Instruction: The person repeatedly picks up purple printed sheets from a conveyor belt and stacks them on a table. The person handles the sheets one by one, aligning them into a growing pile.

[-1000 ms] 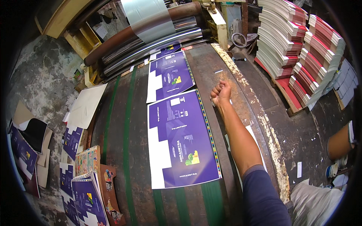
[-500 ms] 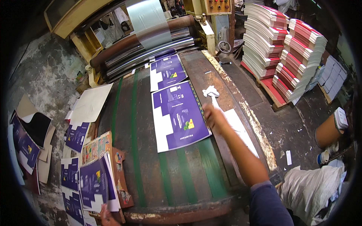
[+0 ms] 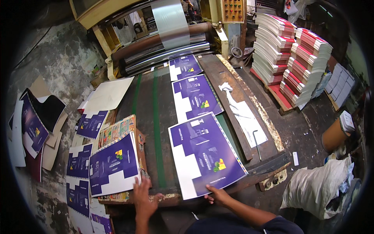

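My right hand [image 3: 219, 197] pinches the near edge of a purple and white printed sheet [image 3: 204, 152], thumb on top. This sheet lies on the feed table, and its far edge laps over a second printed sheet [image 3: 193, 97]. Farther on, a third printed sheet [image 3: 184, 67] lies close to the rollers [image 3: 167, 55]. At the table's near edge my left hand [image 3: 144, 197] is open, its fingers spread beside the lower right corner of a stack of the same printed sheets [image 3: 126, 156]. Nothing shows in that hand.
Clear film [image 3: 170, 25] runs down to the rollers. A white crumpled strip [image 3: 230, 97] and a bent metal rod [image 3: 256, 144] lie along the table's right side. Tall red and white stacks [image 3: 272, 50] stand at right, behind a white sack [image 3: 315, 191]. More printed sheets [image 3: 80, 160] lie at left.
My right hand has come back from the table's right side to the near edge and now holds another sheet. The earlier sheets sit nearer the rollers. My left hand has left the stack's near edge.
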A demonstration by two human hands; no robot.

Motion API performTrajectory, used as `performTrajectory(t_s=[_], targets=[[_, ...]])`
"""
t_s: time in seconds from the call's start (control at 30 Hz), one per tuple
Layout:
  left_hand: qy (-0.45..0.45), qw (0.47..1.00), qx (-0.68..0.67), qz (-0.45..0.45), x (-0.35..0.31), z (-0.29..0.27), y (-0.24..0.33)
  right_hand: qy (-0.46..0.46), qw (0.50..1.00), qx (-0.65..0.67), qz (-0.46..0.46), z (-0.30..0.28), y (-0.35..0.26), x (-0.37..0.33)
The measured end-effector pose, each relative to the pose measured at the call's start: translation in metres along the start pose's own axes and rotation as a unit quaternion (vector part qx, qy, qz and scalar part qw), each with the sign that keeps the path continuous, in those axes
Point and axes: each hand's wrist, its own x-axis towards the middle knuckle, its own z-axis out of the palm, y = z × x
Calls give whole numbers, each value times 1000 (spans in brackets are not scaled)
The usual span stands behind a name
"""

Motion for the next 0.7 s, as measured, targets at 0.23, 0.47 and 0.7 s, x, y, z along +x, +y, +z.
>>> performTrajectory(t_s=[0.23, 0.47, 0.7], targets=[[28, 994, 90, -51, -5, 5, -57, 66, 996, 66, -9, -12, 28, -50], [155, 986, 52, -32, -21, 22, -76, 91, 990, 112, -12, -8, 7, -22], [153, 986, -39, -61, -16, 11, -71, 59, 989, 132, -22, -15, -24, 23]])
